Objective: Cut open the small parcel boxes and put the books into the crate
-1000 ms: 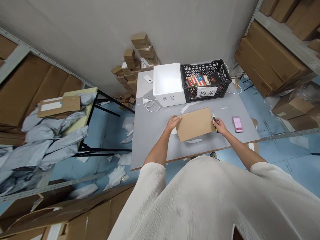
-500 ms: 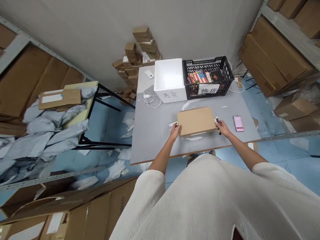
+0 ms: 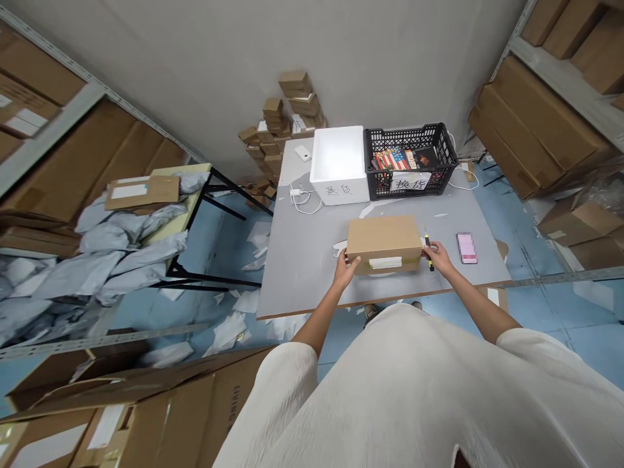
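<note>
A brown cardboard box with a white label on its near side is over the grey table. My left hand grips its left end, thumb on the near side. At the right end, my right hand has its fingers closed around a yellow and black cutter, blade pointing away from me, and is against the box. White paper scraps lie beside and behind the box. A phone with a pink screen rests on the table to the right.
Behind the box stand a white foam bin and a black crate holding colourful printed items. A white cable lies left of the bin. Grey parcels cover a side table at the left; shelves of cartons flank both sides.
The box has tilted, so its near side with the white label now shows. My left thumb has moved onto that side. The whole view has shifted slightly.
</note>
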Tool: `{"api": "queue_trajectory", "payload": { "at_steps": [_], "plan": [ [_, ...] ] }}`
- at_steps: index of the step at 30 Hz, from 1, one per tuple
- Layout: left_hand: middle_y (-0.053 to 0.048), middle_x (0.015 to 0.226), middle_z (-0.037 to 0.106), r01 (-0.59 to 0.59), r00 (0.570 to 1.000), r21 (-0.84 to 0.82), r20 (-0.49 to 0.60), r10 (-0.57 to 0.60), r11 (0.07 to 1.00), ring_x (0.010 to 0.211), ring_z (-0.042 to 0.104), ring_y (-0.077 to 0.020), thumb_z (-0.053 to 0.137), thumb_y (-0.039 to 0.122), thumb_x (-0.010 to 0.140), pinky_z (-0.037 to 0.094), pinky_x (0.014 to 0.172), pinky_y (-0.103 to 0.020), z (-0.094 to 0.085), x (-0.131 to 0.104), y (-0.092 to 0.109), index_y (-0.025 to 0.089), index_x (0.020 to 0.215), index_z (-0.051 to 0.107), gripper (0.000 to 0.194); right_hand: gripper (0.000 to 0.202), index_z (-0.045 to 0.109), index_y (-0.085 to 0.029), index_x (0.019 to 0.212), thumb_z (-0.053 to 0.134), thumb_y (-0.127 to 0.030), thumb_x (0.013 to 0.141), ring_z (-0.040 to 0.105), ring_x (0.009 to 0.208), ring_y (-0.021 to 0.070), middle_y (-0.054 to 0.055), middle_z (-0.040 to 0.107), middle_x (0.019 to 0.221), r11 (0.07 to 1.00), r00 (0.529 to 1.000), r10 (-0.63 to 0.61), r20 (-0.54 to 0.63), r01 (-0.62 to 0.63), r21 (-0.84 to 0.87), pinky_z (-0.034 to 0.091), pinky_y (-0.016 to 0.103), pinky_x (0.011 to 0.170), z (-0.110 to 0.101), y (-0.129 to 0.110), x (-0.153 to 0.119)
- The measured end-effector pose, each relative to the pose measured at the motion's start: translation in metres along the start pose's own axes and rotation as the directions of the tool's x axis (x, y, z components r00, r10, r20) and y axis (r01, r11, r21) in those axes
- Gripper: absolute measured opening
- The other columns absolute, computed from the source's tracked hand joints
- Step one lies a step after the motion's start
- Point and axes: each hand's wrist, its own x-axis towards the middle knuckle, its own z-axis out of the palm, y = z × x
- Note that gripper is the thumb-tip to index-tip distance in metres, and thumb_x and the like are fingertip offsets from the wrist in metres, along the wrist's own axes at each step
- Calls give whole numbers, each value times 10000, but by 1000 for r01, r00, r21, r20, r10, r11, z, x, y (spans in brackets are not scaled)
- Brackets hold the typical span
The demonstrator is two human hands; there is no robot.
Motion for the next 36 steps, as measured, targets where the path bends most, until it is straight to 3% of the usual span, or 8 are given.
{"api": "queue_trajectory", "payload": {
  "at_steps": [7,13,18,21,25,30,34,36],
  "plan": [
    [-127,1356,698,6,997,87,-76,1,996,1089,728,-243,781,324,881,613,960,-408,-8,-3,14,255,1536,509,713,763,568,-260,1074,875,-825,663,792,849,240,63,825,904,993,995,-68,-76,75,90,606,373,820,-1,-20,2],
    [-152,1557,571,-184,976,165,-90,200,969,1415,610,-282,709,176,857,569,1124,-445,3,3,19,262,1506,496,689,735,566,-265,1135,827,-817,727,798,1072,287,113,834,1083,982,987,-136,-91,147,121,619,403,884,10,-35,16],
    [-192,1665,438,-321,934,539,43,355,779,1564,436,-389,657,185,905,449,1238,-585,9,2,24,228,1434,608,533,735,631,-249,1245,745,-817,793,778,1065,287,115,801,1137,977,973,-215,-88,213,-31,632,438,897,13,-48,30],
    [-212,1626,491,-331,923,694,99,371,639,1536,446,-422,580,194,969,402,1233,-638,12,-2,29,229,1498,598,531,729,694,-226,1314,658,-803,869,759,991,279,92,789,1073,947,958,-278,-75,260,-189,627,463,930,11,-61,32],
    [-192,1627,539,-408,894,729,198,401,549,1575,430,-384,511,257,1034,336,1285,-600,17,-3,37,238,1532,589,504,674,760,-219,1324,578,-755,960,744,966,282,80,805,1070,872,937,-342,76,347,-344,620,448,937,18,-85,29],
    [-192,1732,470,-466,875,621,222,429,630,1632,397,-385,477,335,1062,264,1326,-597,24,5,39,221,1598,546,552,542,781,-235,1350,561,-625,1045,761,979,287,81,839,1071,741,890,-311,334,447,-501,598,427,972,51,-123,27],
    [-203,1758,439,-451,887,539,185,423,711,1641,383,-422,527,376,1040,255,1311,-634,29,10,35,223,1616,546,596,434,808,-249,1359,594,-488,1066,724,1228,334,108,818,1310,499,799,-276,534,594,-632,542,433,1078,87,-149,28],
    [-197,1739,470,-450,888,523,172,427,724,1632,397,-422,536,376,1034,251,1309,-633,30,11,35,233,1622,548,605,422,809,-251,1369,570,-450,1083,723,1233,327,104,814,1329,368,752,-228,618,654,-661,536,402,1051,105,-158,30]
  ]
}}
